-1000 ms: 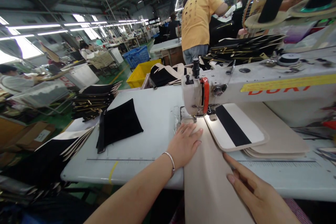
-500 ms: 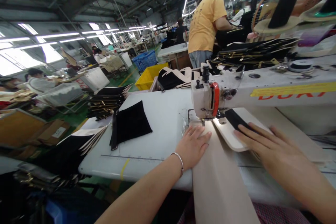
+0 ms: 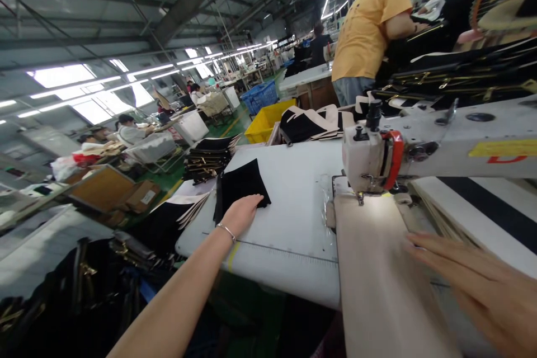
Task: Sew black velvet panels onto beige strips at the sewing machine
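Observation:
My left hand (image 3: 242, 213), with a bracelet at the wrist, reaches across to the black fabric piece (image 3: 239, 182) lying on the white sewing table. Its fingers are closed together at that piece's near right corner; the thumb is hidden. A long beige panel (image 3: 373, 268) runs from under the needle area of the sewing machine (image 3: 367, 159) toward me. My right hand (image 3: 474, 285), slightly blurred, has its fingers stretched out at the panel's right edge. Beyond it lies a white panel with a black stripe (image 3: 499, 215).
Stacked black pieces with zips (image 3: 210, 159) and layered black-and-beige pieces (image 3: 176, 212) line the table's left side. Behind the table are a yellow bin (image 3: 268, 120) and a blue basket (image 3: 258, 98). A co-worker in a yellow shirt (image 3: 369, 33) stands beyond the machine.
My left hand has left the beige panel beside the needle and moved left onto the black piece. My right hand has come off the striped white panel toward the beige one. The view has turned left.

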Motion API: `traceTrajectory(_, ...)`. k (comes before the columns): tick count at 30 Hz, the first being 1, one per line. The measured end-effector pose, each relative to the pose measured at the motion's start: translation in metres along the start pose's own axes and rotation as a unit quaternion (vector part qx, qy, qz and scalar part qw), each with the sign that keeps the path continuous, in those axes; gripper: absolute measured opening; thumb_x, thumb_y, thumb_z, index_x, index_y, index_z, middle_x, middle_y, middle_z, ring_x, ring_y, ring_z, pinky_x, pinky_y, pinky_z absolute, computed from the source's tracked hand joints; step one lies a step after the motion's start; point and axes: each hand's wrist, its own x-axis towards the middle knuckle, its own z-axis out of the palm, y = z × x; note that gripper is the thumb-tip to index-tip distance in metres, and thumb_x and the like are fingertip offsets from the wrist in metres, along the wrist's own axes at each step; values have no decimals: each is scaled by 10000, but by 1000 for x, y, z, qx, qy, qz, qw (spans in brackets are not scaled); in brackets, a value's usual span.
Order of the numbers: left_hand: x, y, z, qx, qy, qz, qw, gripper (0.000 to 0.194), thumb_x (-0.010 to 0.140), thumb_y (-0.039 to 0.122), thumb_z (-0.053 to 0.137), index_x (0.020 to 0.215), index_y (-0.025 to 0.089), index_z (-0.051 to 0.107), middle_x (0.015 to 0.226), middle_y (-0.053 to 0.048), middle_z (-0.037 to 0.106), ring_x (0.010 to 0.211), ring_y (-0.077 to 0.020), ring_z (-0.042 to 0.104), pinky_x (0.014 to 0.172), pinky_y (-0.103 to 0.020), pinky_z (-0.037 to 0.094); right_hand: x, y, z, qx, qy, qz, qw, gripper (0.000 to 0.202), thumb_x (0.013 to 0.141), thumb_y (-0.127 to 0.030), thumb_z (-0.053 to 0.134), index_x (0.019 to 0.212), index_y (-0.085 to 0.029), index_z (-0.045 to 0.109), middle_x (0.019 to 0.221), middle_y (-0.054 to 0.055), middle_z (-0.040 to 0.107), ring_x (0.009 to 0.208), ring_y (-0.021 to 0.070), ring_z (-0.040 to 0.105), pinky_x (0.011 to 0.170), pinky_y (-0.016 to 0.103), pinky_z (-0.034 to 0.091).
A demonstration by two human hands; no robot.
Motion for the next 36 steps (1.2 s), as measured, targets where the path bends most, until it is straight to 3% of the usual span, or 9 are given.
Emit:
traceTrajectory(4, -5, 6, -33, 7, 100, -38, 994, 349, 967, 233, 377, 1225, 166, 602, 1221, -95, 655, 1126, -238, 616, 1018, -414, 472, 46, -11, 30, -66, -83, -13, 994, 427, 946, -368, 433, 1342, -243, 530, 1366, 59, 533, 1232, 261, 508, 1051, 475, 422)
traceTrajectory(7, -29, 43, -53, -2, 184, 13, 983, 354, 986, 250, 371, 1282, 179, 553, 1257, -96, 625, 1167, -241, 583, 1042, -422, 442, 63, -9, 40, -81, -87, -8, 993, 472, 942, -450, 452, 1355, -229, 518, 1361, 92, 530, 1241, 281, 487, 1034, 498, 406)
traceTrajectory(10, -49, 93, -55, -69, 56, 153, 984, 309, 994, 297, 411, 1234, 225, 590, 1167, -42, 676, 1070, -184, 629, 970, -330, 499, 66, -10, 41, -84, -76, -6, 994, 438, 948, -409, 447, 1355, -263, 515, 1359, 72, 534, 1247, 269, 479, 1041, 493, 381)
traceTrajectory(13, -34, 124, -38, -135, -60, 212, 966, 310, 1005, 325, 396, 1224, 241, 599, 1241, -26, 640, 1175, -163, 567, 1036, -320, 447, 64, -14, 39, -87, -72, 0, 994, 416, 947, -381, 446, 1335, -257, 532, 1347, 70, 547, 1251, 263, 480, 1063, 498, 347)
traceTrajectory(16, 13, 121, -8, -124, -4, 97, 988, 337, 988, 304, 429, 1280, 181, 543, 1364, -102, 522, 1295, -222, 448, 1106, -421, 342, 62, -14, 39, -90, -68, 3, 994, 402, 953, -356, 431, 1324, -241, 535, 1342, 79, 555, 1239, 259, 497, 1083, 524, 305)
traceTrajectory(21, 70, 107, 23, -116, -3, -7, 993, 250, 864, 380, 623, 946, 143, 613, 930, -69, 618, 919, -228, 584, 865, -382, 464, 63, -14, 38, -93, -68, 4, 993, 386, 956, -325, 421, 1315, -241, 535, 1352, 72, 545, 1253, 250, 481, 1076, 501, 322)
traceTrajectory(24, 68, 123, 15, -180, -16, 30, 983, 226, 860, 384, 625, 916, 167, 600, 911, -30, 618, 838, -183, 580, 789, -308, 474, 64, -16, 36, -93, -71, 11, 993, 383, 957, -319, 428, 1315, -229, 529, 1353, 72, 537, 1257, 249, 468, 1073, 472, 337)
traceTrajectory(28, 60, 159, 3, -350, -67, 123, 926, 252, 948, 344, 489, 1080, 182, 629, 1013, -35, 665, 934, -186, 610, 871, -306, 472, 64, -19, 34, -92, -77, 20, 993, 369, 961, -298, 418, 1305, -208, 517, 1340, 76, 540, 1241, 254, 472, 1079, 476, 325)
traceTrajectory(36, 65, 199, 21, -274, -72, 89, 955, 246, 855, 198, 562, 1100, 203, 578, 867, -7, 655, 799, -180, 620, 743, -285, 485, 64, -19, 32, -92, -86, 23, 992, 430, 974, -334, 409, 1365, -160, 448, 1343, 106, 519, 1239, 257, 458, 1085, 459, 310)
